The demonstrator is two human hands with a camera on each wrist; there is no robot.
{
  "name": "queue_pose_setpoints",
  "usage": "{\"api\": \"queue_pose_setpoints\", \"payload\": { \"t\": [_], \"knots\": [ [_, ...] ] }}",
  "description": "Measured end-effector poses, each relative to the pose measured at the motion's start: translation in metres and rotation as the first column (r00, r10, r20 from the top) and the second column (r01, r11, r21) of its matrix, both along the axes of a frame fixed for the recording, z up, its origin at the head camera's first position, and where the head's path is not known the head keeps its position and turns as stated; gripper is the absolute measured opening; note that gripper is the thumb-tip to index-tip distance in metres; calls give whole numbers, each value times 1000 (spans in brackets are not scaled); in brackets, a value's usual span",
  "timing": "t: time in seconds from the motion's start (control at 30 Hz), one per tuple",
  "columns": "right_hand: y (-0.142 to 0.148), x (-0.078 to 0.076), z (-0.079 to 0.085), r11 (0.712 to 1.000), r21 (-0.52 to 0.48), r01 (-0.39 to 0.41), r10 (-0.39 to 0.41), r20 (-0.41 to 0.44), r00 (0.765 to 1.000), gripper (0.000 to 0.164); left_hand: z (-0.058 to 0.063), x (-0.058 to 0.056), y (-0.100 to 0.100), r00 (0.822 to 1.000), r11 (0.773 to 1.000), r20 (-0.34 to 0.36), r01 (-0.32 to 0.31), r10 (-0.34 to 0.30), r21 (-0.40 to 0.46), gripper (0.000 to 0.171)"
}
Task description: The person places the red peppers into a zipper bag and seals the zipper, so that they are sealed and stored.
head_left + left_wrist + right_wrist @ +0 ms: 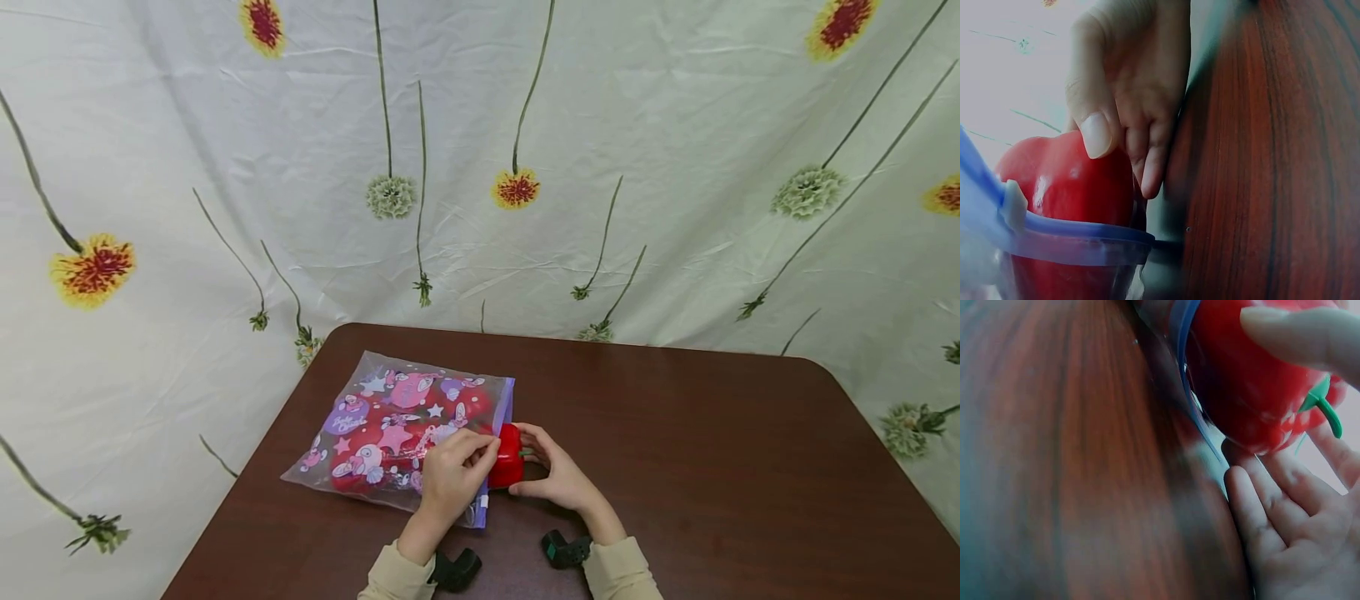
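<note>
A clear plastic slider bag (408, 392) with pink and purple cartoon prints lies on its side, red things showing inside it. Half in its purple-edged mouth sits a red bell pepper (506, 467), its green stem (1319, 406) facing outward to the right. My left hand (453, 471) pinches the purple edge of the bag's mouth from above. With thumb on one side and fingers around the other, my right hand (562, 479) holds the pepper's stem end. In the left wrist view, the purple zip edge (1085, 231) runs across the pepper below my right thumb (1096, 134).
The dark brown wooden table (712, 450) extends to the right of my hands. Behind it hangs a white cloth (465, 250) printed with flowers. A white slider (483, 502) sits on the near end of the bag's mouth. Black devices (453, 571) are strapped to both wrists.
</note>
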State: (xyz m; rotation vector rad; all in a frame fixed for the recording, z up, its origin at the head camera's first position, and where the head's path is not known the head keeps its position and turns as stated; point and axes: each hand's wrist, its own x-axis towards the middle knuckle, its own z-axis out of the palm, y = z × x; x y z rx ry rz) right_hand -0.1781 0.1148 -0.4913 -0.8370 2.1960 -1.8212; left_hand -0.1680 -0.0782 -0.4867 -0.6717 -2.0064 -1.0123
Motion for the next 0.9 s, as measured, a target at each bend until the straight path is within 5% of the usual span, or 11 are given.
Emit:
{"api": "queue_pose_setpoints", "payload": {
  "t": [0.2, 0.4, 0.9],
  "knots": [
    [8, -11, -23, 999, -19, -27, 28, 27, 999, 78, -1, 0, 0, 1000, 1000, 17, 6, -6, 7, 12],
    [12, -14, -26, 996, -38, -83, 85, 42, 996, 77, 0, 2, -1, 998, 1000, 61, 4, -4, 3, 10],
    [-2, 4, 7, 998, 42, -43, 44, -22, 999, 73, 0, 1, 4, 1000, 1000, -14, 24, -24, -1, 11]
  ]
}}
